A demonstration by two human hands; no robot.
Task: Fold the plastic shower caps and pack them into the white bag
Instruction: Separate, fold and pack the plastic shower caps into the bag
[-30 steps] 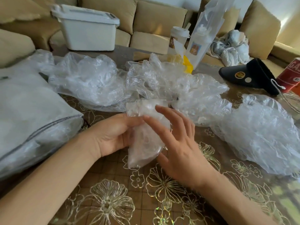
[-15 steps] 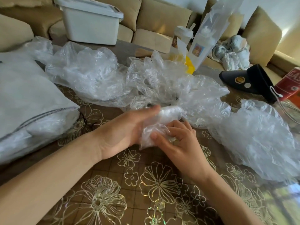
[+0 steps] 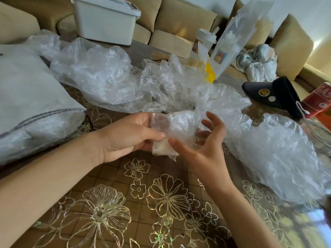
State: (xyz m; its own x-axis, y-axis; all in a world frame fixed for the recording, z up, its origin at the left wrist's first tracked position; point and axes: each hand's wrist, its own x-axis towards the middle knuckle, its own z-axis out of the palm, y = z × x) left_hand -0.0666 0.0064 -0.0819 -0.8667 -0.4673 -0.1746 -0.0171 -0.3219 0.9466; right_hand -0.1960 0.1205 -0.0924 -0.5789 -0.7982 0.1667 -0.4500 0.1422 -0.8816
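Pinching a folded clear plastic shower cap [image 3: 172, 129] over the flower-patterned brown table [image 3: 143, 203], the left hand [image 3: 125, 138] clamps the light, likely slippery film at its fold; the right hand [image 3: 207, 147], fingers spread, seemingly brushes it.

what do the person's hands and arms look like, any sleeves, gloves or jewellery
The left hand and right hand are bare: no gloves, rings, watch or bracelet. Both forearms are uncovered as far as the picture's edge, with no sleeve in view. No markings show.
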